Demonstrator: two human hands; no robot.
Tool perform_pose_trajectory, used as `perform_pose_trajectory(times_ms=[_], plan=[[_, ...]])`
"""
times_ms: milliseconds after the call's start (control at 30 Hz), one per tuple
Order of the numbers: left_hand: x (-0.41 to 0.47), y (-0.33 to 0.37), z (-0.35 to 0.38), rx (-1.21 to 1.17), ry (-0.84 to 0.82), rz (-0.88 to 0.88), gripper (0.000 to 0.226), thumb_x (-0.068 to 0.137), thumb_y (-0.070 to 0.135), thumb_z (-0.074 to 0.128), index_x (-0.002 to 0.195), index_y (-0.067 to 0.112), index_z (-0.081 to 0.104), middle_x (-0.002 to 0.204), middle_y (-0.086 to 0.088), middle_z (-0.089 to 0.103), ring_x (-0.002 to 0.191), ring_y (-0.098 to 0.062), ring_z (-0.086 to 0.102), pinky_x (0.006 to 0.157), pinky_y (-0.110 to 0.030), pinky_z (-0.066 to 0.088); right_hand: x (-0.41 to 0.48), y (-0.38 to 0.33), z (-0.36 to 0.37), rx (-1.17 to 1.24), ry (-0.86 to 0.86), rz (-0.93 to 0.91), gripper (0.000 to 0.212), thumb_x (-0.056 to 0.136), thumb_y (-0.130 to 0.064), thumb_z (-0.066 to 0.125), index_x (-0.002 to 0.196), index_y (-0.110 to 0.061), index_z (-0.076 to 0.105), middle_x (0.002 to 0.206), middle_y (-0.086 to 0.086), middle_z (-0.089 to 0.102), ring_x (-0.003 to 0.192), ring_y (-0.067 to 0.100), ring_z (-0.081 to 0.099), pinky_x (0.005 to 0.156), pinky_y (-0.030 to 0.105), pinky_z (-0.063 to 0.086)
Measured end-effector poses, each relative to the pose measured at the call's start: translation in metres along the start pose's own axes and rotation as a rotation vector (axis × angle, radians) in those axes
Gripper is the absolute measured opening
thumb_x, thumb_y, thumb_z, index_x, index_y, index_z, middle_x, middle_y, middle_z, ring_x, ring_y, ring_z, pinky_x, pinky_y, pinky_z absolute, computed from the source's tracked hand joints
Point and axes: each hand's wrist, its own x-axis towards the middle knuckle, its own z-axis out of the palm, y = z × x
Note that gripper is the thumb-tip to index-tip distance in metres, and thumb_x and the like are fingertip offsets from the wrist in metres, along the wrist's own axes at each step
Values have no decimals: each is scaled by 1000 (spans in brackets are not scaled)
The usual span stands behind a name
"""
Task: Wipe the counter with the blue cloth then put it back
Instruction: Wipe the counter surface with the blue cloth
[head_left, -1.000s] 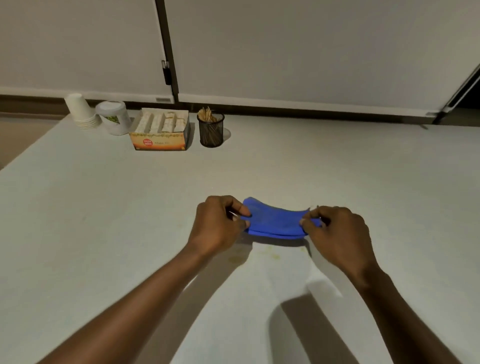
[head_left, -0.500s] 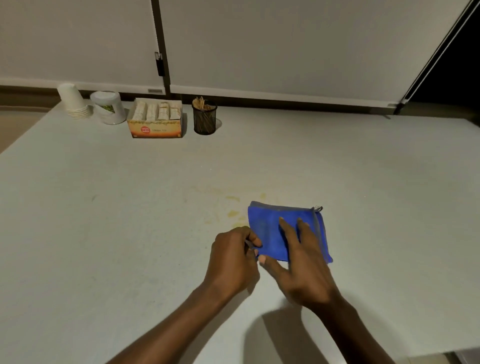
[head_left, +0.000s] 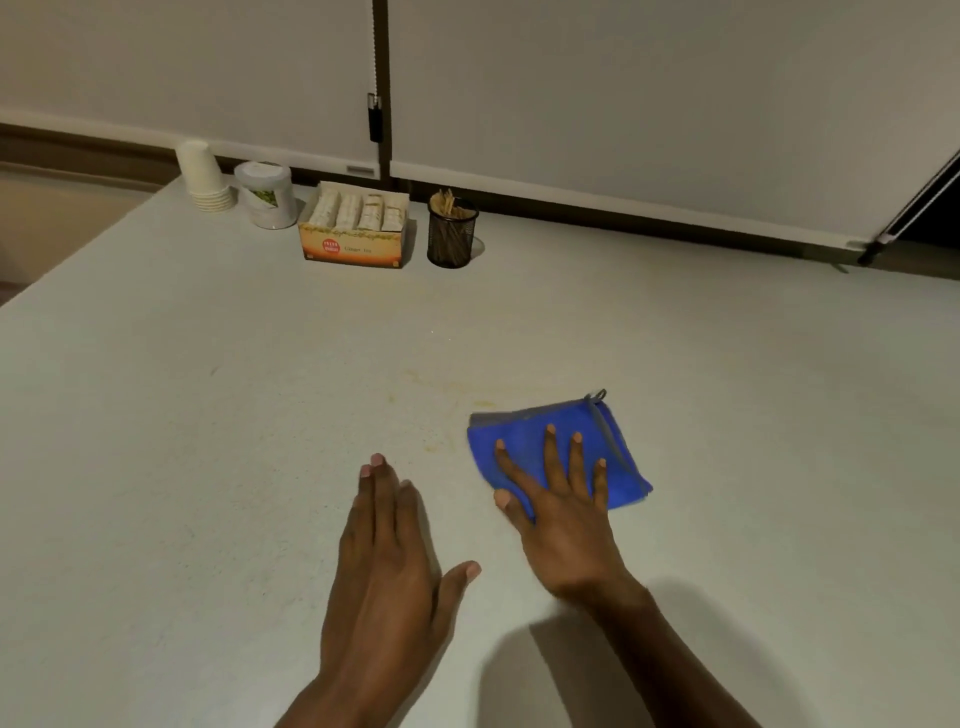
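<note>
1. Since half a second ago the left hand (head_left: 387, 566) is letting go of the cloth (head_left: 556, 452) and is lying flat on the worktop (head_left: 208, 415), well apart from it; the right hand (head_left: 558, 499) is sliding further onto the cloth.
2. Right grip: fingers spread wide, palm pressing flat on the folded cloth, not pinching it. Left grip: open, holding nothing.
3. Cloth is sitting folded on the worktop, right of centre, just beside the yellowish stains (head_left: 452, 395) at its far-left corner.
4. Step in hand, I judge: wiping is just starting. To do it well, keeping the palm flat with even pressure, sweeping left and forward over the stains, overlapping passes so the fold is not bunching up.
5. Left hand is best staying braced, out of the path.
6. At the back: cups (head_left: 203, 176), a tub (head_left: 267, 195), a box (head_left: 356, 228), a mesh holder (head_left: 451, 234), all clear of the wipe zone.
7. Hard to tell: stain edges are faint in dim light; where the cloth goes back is not showing; box print is unreadable.
</note>
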Motion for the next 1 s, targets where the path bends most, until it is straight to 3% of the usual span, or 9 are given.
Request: perform_pose_trajectory(times_ms=[100, 167, 267, 433, 500, 600, 700, 867, 1000], plan=[[-9, -2, 4, 0, 53, -58, 109, 91, 75, 45, 152, -15, 52, 168, -38, 38, 155, -54, 42, 116, -64, 48, -39, 6, 10, -43, -3, -100, 71, 90, -76, -18, 159, -59, -7, 174, -1, -23, 160, 36, -27, 128, 58, -15], [-12, -5, 8, -25, 57, -108, 109, 90, 76, 46, 150, -15, 55, 167, -38, 39, 154, -54, 44, 113, -64, 50, -37, 25, 3, -65, -58, -31, 63, 94, -76, -11, 156, -62, -12, 172, -8, -28, 160, 29, -29, 129, 54, -16], [-19, -7, 14, -1, 36, -137, 105, 96, 77, 42, 154, -11, 53, 172, -33, 35, 159, -49, 38, 127, -54, 41, 2, 47, -16, -32, -53, 121, 58, 107, -63, 14, 158, -58, -12, 176, -4, -25, 162, 27, -26, 130, 56, -12], [-20, -10, 16, 84, -1, -120, 102, 100, 76, 37, 154, -8, 55, 171, -31, 37, 160, -45, 38, 128, -48, 22, 59, 11, -25, 40, -28, 135, 59, 108, -63, 20, 164, -55, 3, 178, 7, -17, 162, 39, -22, 128, 65, -9], [-20, -11, 16, 91, 9, -108, 102, 99, 76, 38, 152, -8, 58, 169, -31, 42, 158, -46, 43, 131, -48, 32, 45, -11, -11, 17, -48, 7, 61, 104, -70, 11, 161, -59, -6, 176, 6, -24, 160, 39, -28, 127, 65, -14], [-18, -14, 13, 57, 42, -119, 104, 95, 77, 41, 149, -9, 60, 166, -32, 46, 153, -49, 48, 115, -58, 49, -7, -20, 13, -35, -17, -166, 64, 96, -76, -8, 159, -62, -8, 176, 3, -22, 160, 38, -27, 128, 64, -13], [-20, -24, 9, 13, 92, -132, 108, 93, 79, 43, 154, -10, 54, 170, -32, 39, 158, -49, 40, 116, -62, 49, -17, 6, 8, -49, -62, -49, 63, 92, -78, -16, 154, -67, -15, 173, -6, -29, 161, 28, -28, 129, 59, -13], [-30, -44, 4, 13, 26, -206, 125, 90, 95, 29, 168, -2, 33, 182, -22, 14, 170, -37, 16, 131, -55, 29, 58, 12, -29, 96, -38, 171, 59, 107, -64, 14, 164, -56, 5, 179, 3, -15, 163, 34, -22, 128, 64, -10], [-29, -42, -1, 45, 4, -220, 122, 89, 94, 32, 166, -1, 40, 180, -23, 22, 169, -39, 23, 129, -56, 36, 69, -44, -14, 78, -33, 19, 55, 109, -62, 21, 163, -57, 11, 179, 2, -13, 163, 36, -21, 127, 65, -12]])
